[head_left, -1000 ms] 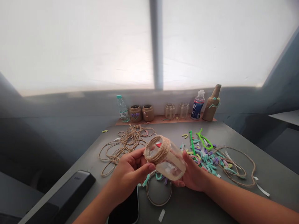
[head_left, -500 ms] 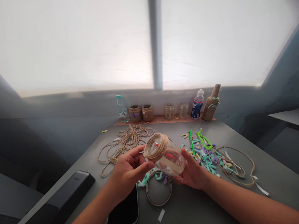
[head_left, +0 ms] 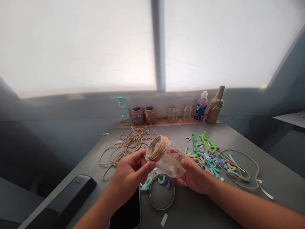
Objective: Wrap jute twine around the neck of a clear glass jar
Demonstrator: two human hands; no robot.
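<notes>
The clear glass jar with a twine-wrapped neck is held in both hands; beneath it, a black phone is partly covered by the left hand.

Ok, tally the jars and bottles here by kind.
Twine-covered jars: 2
Bare clear jars: 2
Jar with twine only near its mouth, held by left hand and right hand: 1
Plastic bottles: 2
Twine-covered bottle: 1
Total: 8
</notes>
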